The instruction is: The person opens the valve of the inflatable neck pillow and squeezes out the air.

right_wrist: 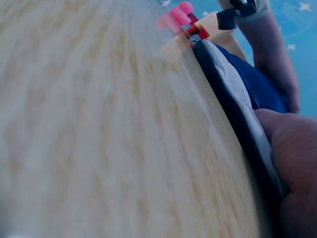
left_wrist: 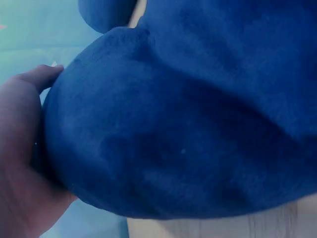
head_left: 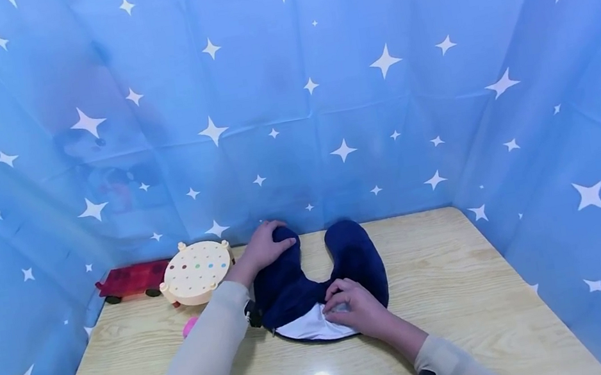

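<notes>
A navy U-shaped neck pillow [head_left: 358, 253] lies on the table, its two arms pointing to the back. At its front the blue cover is parted, and white inner fabric [head_left: 305, 327] shows. My left hand [head_left: 264, 248] grips the end of the pillow's left arm; in the left wrist view, thumb and finger wrap round the rounded plush end. With thumb and fingers bent together, my right hand [head_left: 356, 306] pinches at the blue cover's edge over the white fabric. The right wrist view shows the same hand [right_wrist: 297, 158] low against the pillow's front rim, its fingertips hidden.
Left of the pillow, a cream round toy stool [head_left: 198, 273] with coloured dots stands in front of a red toy car [head_left: 134, 280]. A small pink duck-like toy [right_wrist: 181, 12] sits near them, partly behind the left sleeve in the head view. A starry blue curtain [head_left: 285, 86] borders the table.
</notes>
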A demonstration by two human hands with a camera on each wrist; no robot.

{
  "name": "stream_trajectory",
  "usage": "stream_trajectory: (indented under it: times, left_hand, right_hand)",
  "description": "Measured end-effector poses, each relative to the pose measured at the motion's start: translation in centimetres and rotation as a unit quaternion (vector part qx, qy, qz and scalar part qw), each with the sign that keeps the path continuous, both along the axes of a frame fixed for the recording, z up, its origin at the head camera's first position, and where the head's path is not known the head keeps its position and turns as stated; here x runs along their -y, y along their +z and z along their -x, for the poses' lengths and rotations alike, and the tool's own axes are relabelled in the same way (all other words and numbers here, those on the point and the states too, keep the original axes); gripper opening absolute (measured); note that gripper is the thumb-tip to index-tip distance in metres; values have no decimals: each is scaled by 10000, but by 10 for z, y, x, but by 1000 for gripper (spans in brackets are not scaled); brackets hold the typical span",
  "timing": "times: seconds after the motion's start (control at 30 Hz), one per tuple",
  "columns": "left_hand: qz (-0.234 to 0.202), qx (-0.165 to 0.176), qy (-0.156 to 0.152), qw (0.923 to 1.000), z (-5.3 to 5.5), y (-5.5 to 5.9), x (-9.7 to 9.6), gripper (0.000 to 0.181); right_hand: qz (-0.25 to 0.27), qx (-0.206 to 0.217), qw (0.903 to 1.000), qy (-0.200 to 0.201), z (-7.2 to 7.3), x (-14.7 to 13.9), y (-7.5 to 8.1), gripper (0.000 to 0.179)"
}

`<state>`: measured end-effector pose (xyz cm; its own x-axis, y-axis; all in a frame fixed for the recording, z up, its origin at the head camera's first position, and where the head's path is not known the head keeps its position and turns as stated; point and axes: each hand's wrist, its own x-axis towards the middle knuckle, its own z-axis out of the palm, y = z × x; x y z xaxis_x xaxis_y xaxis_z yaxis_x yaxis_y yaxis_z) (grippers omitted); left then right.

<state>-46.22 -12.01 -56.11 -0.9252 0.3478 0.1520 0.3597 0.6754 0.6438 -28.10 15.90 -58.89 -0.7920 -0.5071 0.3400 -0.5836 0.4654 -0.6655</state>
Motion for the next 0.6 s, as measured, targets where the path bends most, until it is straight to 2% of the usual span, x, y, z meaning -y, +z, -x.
stream_trajectory:
  times: [0.13,0.2,0.33,0.6]
  left_hand:
    - [-68,-203,-32,9998,-31,35,-4,58]
    - [-62,-348,-101,9993,-44,45,-5,56]
    - [-63,-609,-201,9979,-62,53,-3,56]
    - [-131,-865,-513,9948,-92,56,11,62]
  right_hand:
    - [-49,26,10000,-25,0,-1,1,10]
    - [-59,38,10000,-25,0,-1,1,10]
    - [-50,30,10000,-1,1,-1,-1,9]
    - [0,-54,10000,43,0,0,-1,9]
